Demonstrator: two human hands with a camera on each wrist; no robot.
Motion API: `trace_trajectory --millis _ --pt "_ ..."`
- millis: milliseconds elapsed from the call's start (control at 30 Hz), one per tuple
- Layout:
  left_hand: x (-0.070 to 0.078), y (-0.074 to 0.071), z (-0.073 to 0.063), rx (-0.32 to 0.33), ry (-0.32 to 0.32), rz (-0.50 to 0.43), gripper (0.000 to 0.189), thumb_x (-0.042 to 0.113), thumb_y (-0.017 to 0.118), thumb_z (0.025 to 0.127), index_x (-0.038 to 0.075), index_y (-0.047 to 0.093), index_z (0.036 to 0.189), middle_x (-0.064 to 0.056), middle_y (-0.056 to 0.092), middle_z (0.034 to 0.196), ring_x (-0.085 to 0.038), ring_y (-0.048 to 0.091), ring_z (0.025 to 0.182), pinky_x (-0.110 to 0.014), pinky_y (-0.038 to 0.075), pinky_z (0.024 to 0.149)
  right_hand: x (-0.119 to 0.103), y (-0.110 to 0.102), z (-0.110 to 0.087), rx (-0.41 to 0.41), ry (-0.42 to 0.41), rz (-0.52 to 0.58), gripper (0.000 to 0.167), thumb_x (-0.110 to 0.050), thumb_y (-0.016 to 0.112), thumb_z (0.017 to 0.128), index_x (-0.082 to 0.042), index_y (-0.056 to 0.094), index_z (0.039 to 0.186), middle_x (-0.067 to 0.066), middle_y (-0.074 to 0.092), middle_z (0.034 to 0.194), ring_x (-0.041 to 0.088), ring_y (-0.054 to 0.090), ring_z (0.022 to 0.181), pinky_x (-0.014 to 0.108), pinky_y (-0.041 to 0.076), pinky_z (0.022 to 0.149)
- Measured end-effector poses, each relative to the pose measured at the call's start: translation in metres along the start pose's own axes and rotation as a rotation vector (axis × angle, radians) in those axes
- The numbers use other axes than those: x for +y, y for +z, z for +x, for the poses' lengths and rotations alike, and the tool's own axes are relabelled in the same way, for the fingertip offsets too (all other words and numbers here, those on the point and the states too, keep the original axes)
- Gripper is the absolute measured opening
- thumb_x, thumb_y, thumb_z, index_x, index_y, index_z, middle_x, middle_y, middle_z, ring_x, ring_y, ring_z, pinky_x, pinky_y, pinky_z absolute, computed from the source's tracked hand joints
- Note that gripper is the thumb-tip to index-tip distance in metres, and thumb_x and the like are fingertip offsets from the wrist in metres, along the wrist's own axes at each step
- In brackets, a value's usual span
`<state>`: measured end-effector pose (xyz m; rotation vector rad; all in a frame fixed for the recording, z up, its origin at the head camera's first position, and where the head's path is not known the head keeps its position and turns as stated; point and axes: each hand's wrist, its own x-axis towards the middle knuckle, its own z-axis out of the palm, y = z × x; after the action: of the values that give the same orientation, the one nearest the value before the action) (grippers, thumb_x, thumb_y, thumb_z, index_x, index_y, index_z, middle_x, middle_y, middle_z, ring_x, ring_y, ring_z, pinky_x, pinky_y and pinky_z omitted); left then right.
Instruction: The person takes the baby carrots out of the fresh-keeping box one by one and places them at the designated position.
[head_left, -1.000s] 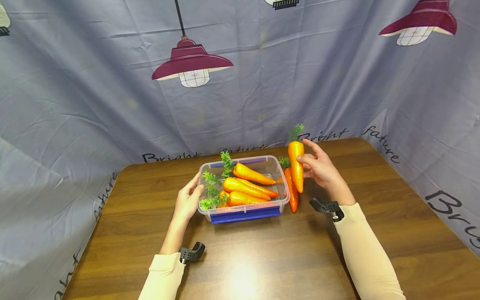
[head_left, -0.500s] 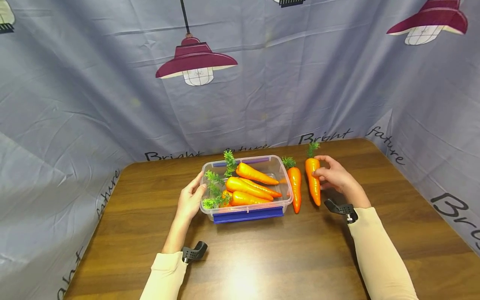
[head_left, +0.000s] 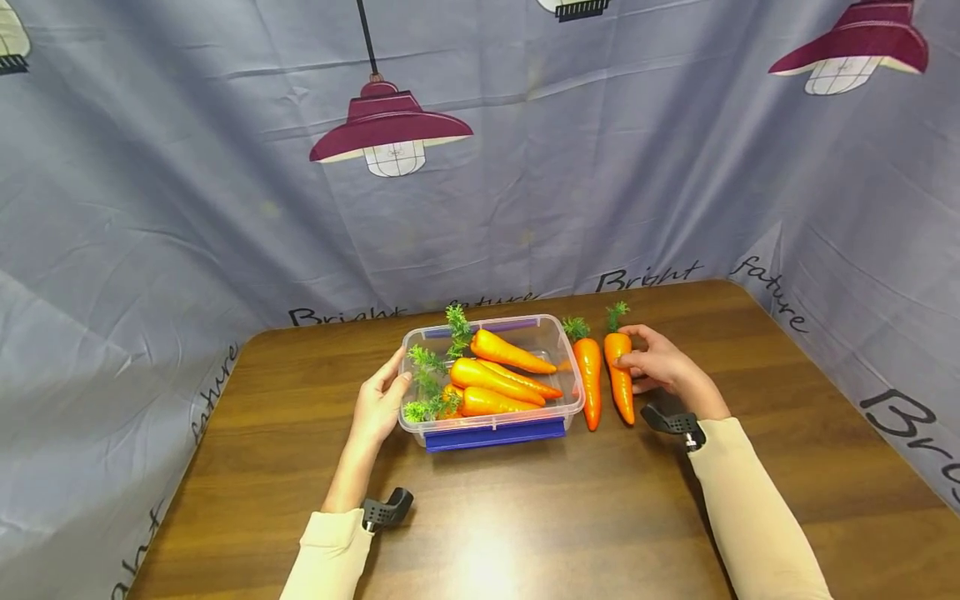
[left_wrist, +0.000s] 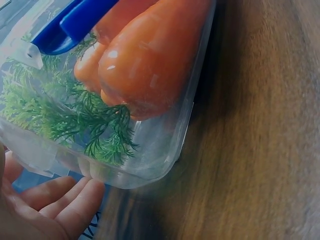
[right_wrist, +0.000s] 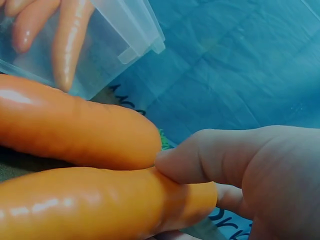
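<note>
My left hand (head_left: 378,404) rests against the left end of a clear plastic container (head_left: 491,423), fairly straight fingers touching its outer wall. Inside lie several orange carrots (head_left: 498,379) with green tops, tops toward the left. My right hand (head_left: 660,362) pinches another carrot (head_left: 619,379) near its top end, thumb on the upper side; the carrot lies on or just above the table, tip toward me. Beside it, against the container's right side, a second carrot (head_left: 589,383) lies the same way. In the right wrist view the thumb (right_wrist: 200,157) presses the held carrot (right_wrist: 110,205).
Blue clip flaps (head_left: 495,434) hang on the container's long sides. The wooden table (head_left: 480,525) ends at a grey printed curtain (head_left: 495,225) behind and on both sides. Each wrist wears a black camera mount (head_left: 386,507).
My right hand has carried the carrot rightward and down, then slightly back left, from above the container's right edge to beside the other loose carrot. The left hand has stayed at the container.
</note>
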<state>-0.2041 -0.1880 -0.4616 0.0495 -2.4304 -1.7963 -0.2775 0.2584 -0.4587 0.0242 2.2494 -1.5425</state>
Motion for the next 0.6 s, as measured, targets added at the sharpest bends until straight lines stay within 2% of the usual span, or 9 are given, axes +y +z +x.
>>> trace_trajectory --millis 100,267,467,600 --pt "0.002 -0.002 0.003 -0.006 0.019 0.021 0.048 0.014 0.056 0.104 0.011 0.05 0.151 -0.015 0.047 0.155 -0.036 0.053 0.138 -0.047 0.046 0.114 -0.002 0.001 -0.001 0.005 0.004 -0.002 0.08 -0.009 0.064 0.095 -0.003 0.015 0.158 0.021 0.054 0.12 0.014 0.066 0.079 0.035 0.066 0.066" --pt "0.001 -0.004 0.003 0.004 0.015 0.035 0.048 0.014 0.056 0.104 0.012 0.05 0.151 -0.013 0.046 0.157 -0.035 0.05 0.14 -0.047 0.043 0.117 -0.002 0.008 0.001 0.02 -0.009 -0.035 0.078 -0.009 0.068 0.094 -0.002 0.021 0.157 0.021 0.054 0.12 0.012 0.067 0.078 0.034 0.065 0.064" --pt "-0.003 0.0 0.001 0.007 0.005 0.033 0.048 0.013 0.055 0.104 0.011 0.049 0.151 -0.014 0.046 0.157 -0.036 0.048 0.142 -0.048 0.042 0.117 0.002 0.01 0.002 0.034 -0.045 -0.062 0.078 -0.008 0.069 0.094 0.0 0.023 0.158 0.034 0.051 0.132 0.013 0.068 0.081 0.037 0.066 0.065" --pt "-0.002 0.001 0.0 0.018 0.008 0.007 0.048 0.01 0.055 0.103 0.009 0.05 0.151 -0.017 0.048 0.155 -0.037 0.054 0.137 -0.048 0.046 0.114 0.001 0.011 0.004 0.032 -0.075 -0.078 0.078 -0.009 0.069 0.094 0.001 0.024 0.157 0.039 0.047 0.139 0.015 0.068 0.084 0.039 0.066 0.067"
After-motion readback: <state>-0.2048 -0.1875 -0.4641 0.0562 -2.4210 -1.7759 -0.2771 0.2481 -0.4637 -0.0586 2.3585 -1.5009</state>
